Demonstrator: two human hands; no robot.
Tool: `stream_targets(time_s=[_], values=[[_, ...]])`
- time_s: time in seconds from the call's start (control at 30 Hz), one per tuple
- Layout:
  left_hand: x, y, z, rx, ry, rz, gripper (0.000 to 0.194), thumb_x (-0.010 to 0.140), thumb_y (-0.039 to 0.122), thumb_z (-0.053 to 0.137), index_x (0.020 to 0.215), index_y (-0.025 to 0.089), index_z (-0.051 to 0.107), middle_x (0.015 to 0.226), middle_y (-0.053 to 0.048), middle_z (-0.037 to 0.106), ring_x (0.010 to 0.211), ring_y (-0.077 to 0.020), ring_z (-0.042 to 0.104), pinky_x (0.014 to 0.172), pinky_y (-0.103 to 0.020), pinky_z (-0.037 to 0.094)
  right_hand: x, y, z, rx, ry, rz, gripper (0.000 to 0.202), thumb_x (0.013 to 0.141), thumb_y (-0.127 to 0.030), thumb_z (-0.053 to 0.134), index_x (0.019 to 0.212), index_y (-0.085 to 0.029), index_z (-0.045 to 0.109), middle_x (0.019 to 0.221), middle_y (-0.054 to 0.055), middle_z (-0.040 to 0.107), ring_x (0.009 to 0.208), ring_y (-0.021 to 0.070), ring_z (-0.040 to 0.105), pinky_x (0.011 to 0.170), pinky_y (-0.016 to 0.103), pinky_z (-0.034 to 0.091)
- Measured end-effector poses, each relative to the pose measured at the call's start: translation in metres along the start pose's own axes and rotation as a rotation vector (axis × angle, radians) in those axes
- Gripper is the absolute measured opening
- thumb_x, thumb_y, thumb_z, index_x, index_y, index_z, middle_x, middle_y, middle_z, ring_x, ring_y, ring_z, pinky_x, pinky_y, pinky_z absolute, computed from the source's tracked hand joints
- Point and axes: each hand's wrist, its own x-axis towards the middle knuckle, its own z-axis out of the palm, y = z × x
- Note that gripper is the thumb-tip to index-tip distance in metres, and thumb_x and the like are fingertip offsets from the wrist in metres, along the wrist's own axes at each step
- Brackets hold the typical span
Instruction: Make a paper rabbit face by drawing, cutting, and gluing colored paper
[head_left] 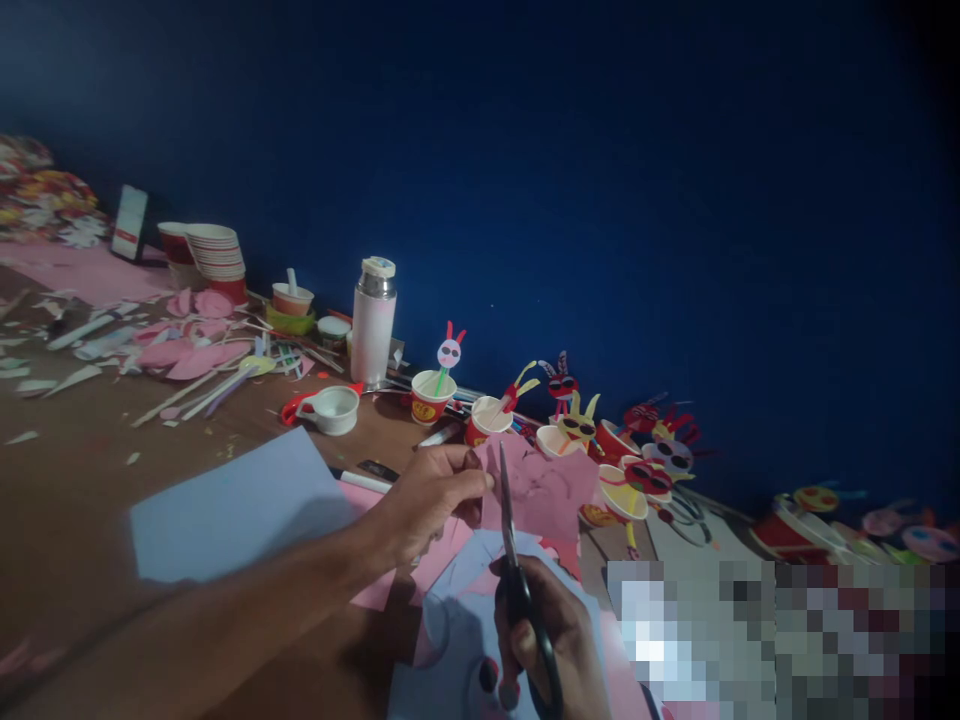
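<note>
A pink paper sheet [540, 490] is pinched at its edge by the left hand [431, 500] above the surface [75, 480]. Black-handled scissors [517, 580] are gripped by the right hand [551, 640], blades upright against the sheet.

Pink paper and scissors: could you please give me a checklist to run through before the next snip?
1. Left hand pinches the pink paper at its edge: ok.
2. Right hand grips the scissors by the handles: ok.
3. Blades point up at the paper: ok.
4. Left fingers apart from the blades: not ok, they are close beside them.
5. Cut line visible on the paper: cannot tell, the light is dim.
6. Paper cup figures stand apart behind the paper: ok.
</note>
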Motion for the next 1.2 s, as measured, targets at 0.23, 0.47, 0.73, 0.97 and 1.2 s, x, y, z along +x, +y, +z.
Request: stream_targets(time_s=[0.23,0.47,0.73,0.97,1.2], values=[[0.0013,0.0033,0.0003,-0.044,-0.028,-0.054,0.010,0.063,0.023,0.058,0.060,0.015,0.054,0.046,0.000,0.057,0.034,-0.0068,0.044,0.032,-0.016,0.026,-0.0005,0.0000,-0.0005,0.014,0.002,0.004,0.055,0.060,-0.061,0.067,0.093,-0.017,0.059,0.048,-0.006,0.048,0.031,0.0043,0.039,0.030,0.015,0.033],[0.0021,0.0040,0.0008,-0.101,-0.078,-0.052,0.009,0.062,0.021,0.059,0.062,0.014,0.055,0.046,0.002,0.055,0.035,-0.0060,0.046,0.035,-0.016,0.032,0.0015,-0.0005,-0.0009,-0.031,-0.069,-0.060,0.056,0.064,-0.065,0.061,0.095,-0.018,0.055,0.049,-0.006,0.049,0.033,0.0051,0.038,0.032,0.016,0.033],[-0.0001,-0.0013,0.0028,-0.124,-0.146,-0.012,0.005,0.063,0.017,0.058,0.064,0.012,0.058,0.054,0.001,0.056,0.044,-0.0076,0.052,0.045,-0.018,0.041,0.0030,-0.0006,-0.0002,-0.068,-0.083,-0.096,0.058,0.066,-0.067,0.057,0.095,-0.017,0.052,0.050,-0.006,0.048,0.034,0.0061,0.039,0.033,0.017,0.034],[-0.0001,-0.0004,0.0026,-0.135,-0.147,-0.038,0.008,0.062,0.019,0.060,0.063,0.012,0.055,0.053,0.001,0.055,0.044,-0.0087,0.052,0.044,-0.020,0.041,0.0033,-0.0007,-0.0017,-0.051,-0.095,-0.047,0.061,0.062,-0.071,0.057,0.092,-0.017,0.053,0.049,-0.006,0.047,0.031,0.0060,0.039,0.032,0.018,0.031],[0.0020,-0.0026,0.0009,-0.150,-0.173,-0.063,0.011,0.061,0.020,0.061,0.063,0.013,0.053,0.054,0.002,0.055,0.043,-0.0082,0.051,0.045,-0.021,0.042,0.0018,-0.0022,-0.0008,-0.067,-0.056,-0.069,0.063,0.063,-0.071,0.057,0.092,-0.016,0.055,0.043,-0.007,0.046,0.029,0.0059,0.039,0.032,0.017,0.030]])
